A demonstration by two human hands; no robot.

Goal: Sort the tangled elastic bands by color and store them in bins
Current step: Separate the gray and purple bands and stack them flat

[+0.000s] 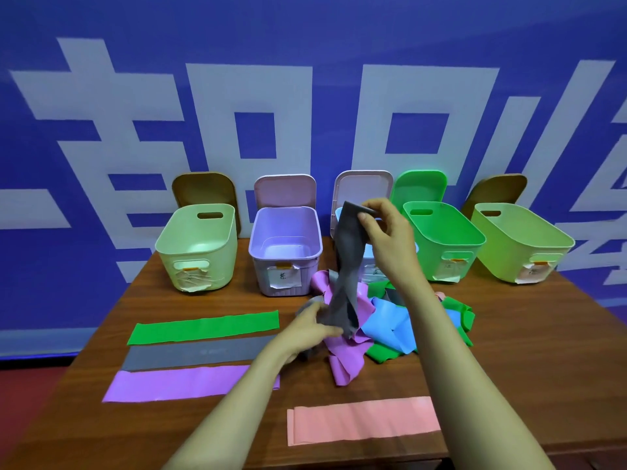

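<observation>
Two forearms enter from the lower edge and meet over the middle of the scene. Brown wooden surface, set against a blue wall with large white characters, carries everything. Along its far edge stands a row of five open bins, each with a paper label on its front and its lid propped behind; those whose interiors show hold no bands. The middle bin is mostly hidden by the raised hand.

Tangle of purple, blue and green bands lies just in front of the middle bins. Four bands lie flat and separate: green band, grey flat band and purple band side by side at left, pink band nearest the viewer.

Grey band hangs twisted between the hands, its lower end at the tangle. Right hand holds its top end aloft, thumb and fingers pinching it. Left hand grips the lower end, fingers curled round it, beside the purple folds.

Step in hand, as judged: freeing one grey band from the tangle; no band is binned yet. The next move likely calls for drawing the lower end clear without dragging the purple band along, then laying it with the grey flat band.
</observation>
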